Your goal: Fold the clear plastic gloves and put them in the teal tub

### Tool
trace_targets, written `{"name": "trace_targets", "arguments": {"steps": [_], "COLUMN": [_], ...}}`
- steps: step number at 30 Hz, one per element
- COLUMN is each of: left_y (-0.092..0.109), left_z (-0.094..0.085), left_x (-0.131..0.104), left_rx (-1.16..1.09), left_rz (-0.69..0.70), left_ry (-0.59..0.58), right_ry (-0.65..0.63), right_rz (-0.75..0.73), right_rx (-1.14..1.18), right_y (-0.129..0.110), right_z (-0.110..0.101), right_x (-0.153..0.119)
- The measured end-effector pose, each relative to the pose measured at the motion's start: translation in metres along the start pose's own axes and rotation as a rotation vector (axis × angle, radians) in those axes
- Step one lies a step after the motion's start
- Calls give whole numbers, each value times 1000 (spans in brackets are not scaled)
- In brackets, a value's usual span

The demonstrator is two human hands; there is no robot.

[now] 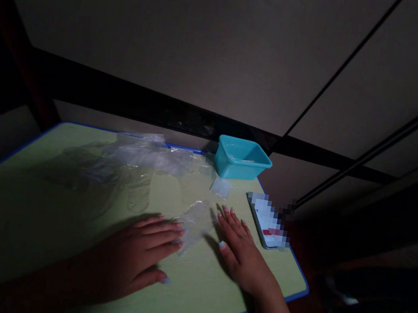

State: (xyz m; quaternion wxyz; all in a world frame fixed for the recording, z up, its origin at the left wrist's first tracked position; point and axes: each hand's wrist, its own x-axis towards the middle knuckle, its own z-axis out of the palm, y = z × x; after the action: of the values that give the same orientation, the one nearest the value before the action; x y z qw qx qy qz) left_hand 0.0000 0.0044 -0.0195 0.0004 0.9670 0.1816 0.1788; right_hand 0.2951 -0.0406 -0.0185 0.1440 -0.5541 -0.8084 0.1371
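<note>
A clear, crinkled plastic bag or film [196, 225] lies on the pale green table between my hands. My left hand [140, 254] is palm down with its fingers stretched out, the fingertips at the left edge of that plastic. On the other side my right hand [239, 250] is also palm down, fingers extended and thumb apart, just right of the plastic. Neither hand grips anything. Beyond my right fingertips lies a small whitish square packet [221, 187]. Farther back on the left spreads a heap of clear plastic bags [145, 154].
A turquoise plastic basket [241, 168] stands at the table's back right corner, with something pale inside. A phone [267, 222] with a lit screen lies near the right edge. The blue-edged table [204, 300] stands by a panelled wall or cabinet [196, 42]. The light is dim.
</note>
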Motion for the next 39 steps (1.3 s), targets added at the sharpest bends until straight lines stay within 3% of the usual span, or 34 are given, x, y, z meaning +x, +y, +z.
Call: {"name": "trace_targets", "arguments": {"steps": [15, 22, 28, 32, 36, 39], "left_y": [-2, -3, -1, -4, -11, -13], "left_z": [6, -2, -10, -5, 4, 8], "left_x": [-1, -1, 3, 1, -4, -5], "left_rx": [-77, -43, -22, -2, -51, -95], "left_rz": [-58, 8, 115, 75, -5, -32], "left_ry": [-102, 54, 60, 50, 30, 10], "right_ry": [-12, 8, 22, 47, -22, -35], "right_rz": [-5, -7, -19, -105, -274, -316], "right_rx": [-28, -19, 2, -63, -140, -156], "right_y": [-3, -3, -2, -19, -43, -55], "right_z": [-2, -1, -3, -10, -11, -6], "right_x": [1, 1, 1, -4, -15, -21]}}
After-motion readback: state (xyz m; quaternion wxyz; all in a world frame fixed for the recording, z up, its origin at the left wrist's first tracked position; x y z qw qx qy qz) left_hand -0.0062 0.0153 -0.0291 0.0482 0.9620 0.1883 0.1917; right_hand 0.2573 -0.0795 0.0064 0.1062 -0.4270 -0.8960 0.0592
